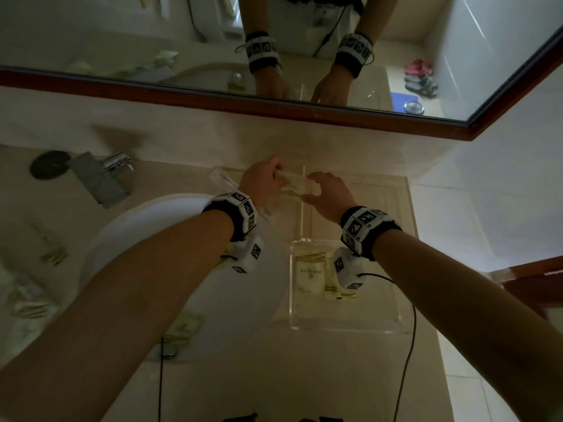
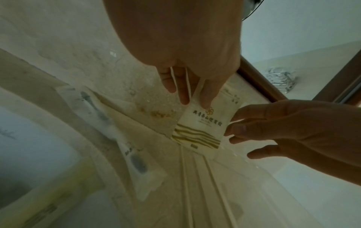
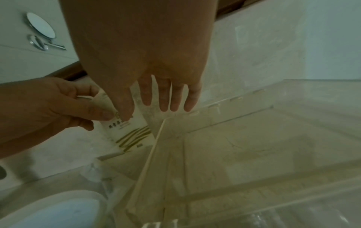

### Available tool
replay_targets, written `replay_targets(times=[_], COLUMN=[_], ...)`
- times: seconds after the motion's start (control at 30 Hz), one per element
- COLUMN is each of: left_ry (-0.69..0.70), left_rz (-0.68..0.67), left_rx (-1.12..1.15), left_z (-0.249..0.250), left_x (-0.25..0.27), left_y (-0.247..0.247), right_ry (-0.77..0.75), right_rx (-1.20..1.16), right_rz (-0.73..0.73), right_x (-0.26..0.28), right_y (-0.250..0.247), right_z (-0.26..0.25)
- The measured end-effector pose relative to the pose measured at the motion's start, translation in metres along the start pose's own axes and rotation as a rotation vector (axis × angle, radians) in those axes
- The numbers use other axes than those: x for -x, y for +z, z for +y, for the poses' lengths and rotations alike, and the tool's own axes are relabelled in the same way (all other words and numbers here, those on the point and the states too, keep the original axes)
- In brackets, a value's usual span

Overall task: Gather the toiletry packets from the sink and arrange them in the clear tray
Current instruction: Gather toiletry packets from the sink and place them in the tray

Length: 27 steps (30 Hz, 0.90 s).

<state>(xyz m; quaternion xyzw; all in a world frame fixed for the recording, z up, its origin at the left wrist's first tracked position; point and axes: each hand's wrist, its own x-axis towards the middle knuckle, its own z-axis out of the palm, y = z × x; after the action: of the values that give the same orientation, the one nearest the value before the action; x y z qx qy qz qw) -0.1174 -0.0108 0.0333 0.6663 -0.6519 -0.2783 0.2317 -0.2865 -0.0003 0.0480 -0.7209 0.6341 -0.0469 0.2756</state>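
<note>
A white toiletry packet [image 1: 292,181] [image 2: 201,128] [image 3: 125,132] with gold stripes and print hangs upright over the far left corner of the clear tray [image 1: 344,330] [image 3: 234,117]. My left hand [image 1: 271,175] [image 2: 193,100] [image 3: 93,115] pinches the packet's top between thumb and fingers. My right hand [image 1: 316,188] [image 2: 232,128] [image 3: 148,108] is beside it, fingers straight and thumb touching the packet's edge. Two more packets [image 1: 313,274] lie flat in the tray's near compartment. Another packet [image 1: 182,327] lies in the white sink [image 1: 100,248].
A chrome faucet [image 1: 103,178] stands at the back left of the sink. Long toothbrush packets [image 2: 134,163] lie on the counter between sink and tray. Several more packets [image 1: 50,249] lie on the counter to the left. A framed mirror [image 1: 304,111] runs along the wall.
</note>
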Motion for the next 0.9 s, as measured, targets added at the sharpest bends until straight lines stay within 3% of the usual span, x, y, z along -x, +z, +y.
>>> replay_targets(times=[0.23, 0.43, 0.63, 0.9], left_ry=[0.029, -0.01, -0.012, 0.012], left_rz=[-0.018, -0.11, -0.157, -0.271], left_rx=[0.153, 0.26, 0.275, 0.125], left_z=[0.016, 0.023, 0.043, 0.06], left_x=[0.025, 0.05, 0.072, 0.105], left_y=[-0.006, 0.006, 0.032, 0.074], right_ry=[0.024, 0.049, 0.128, 0.291], right_rx=[-0.087, -0.212, -0.441, -0.373], right_rz=[-0.024, -0.075, -0.06, -0.056], right_x=[0.019, 0.041, 0.068, 0.104], right_y=[-0.015, -0.017, -0.014, -0.015], right_z=[-0.01, 0.006, 0.032, 0.082])
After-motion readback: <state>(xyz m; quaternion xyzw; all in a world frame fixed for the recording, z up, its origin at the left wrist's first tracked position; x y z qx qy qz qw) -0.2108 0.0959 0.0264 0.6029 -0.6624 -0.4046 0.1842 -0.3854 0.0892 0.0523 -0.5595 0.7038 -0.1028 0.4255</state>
